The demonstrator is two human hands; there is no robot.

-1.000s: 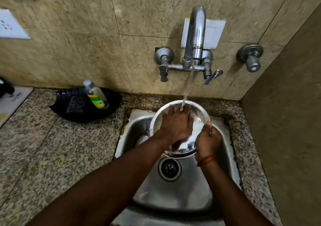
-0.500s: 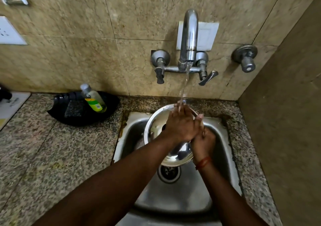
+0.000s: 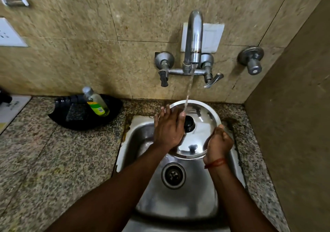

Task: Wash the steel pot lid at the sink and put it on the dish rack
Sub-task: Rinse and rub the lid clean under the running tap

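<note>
in the speckled granite table [image 3: 53,160] sits the steel sink [image 3: 178,201], and over it the round steel pot lid with black knob [image 3: 205,130] is under the tap water [image 3: 187,96]. the left hand [image 3: 167,130] lies flat on it with straight fingers, and the right hand [image 3: 218,142] grips its rim with curled fingers. washing seems underway; the move to the dish rack, which is not visible, is not yet done.

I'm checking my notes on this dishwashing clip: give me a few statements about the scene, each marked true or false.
1. Water runs from the tap onto the lid. True.
2. The lid lies flat on the sink floor. False: the right hand holds it up over the sink.
3. The left hand rests flat on the lid. True.
4. The soap bottle stands in the sink. False: the soap bottle leans in a black tray on the counter.
5. The lid's black knob faces the camera. True.
</note>
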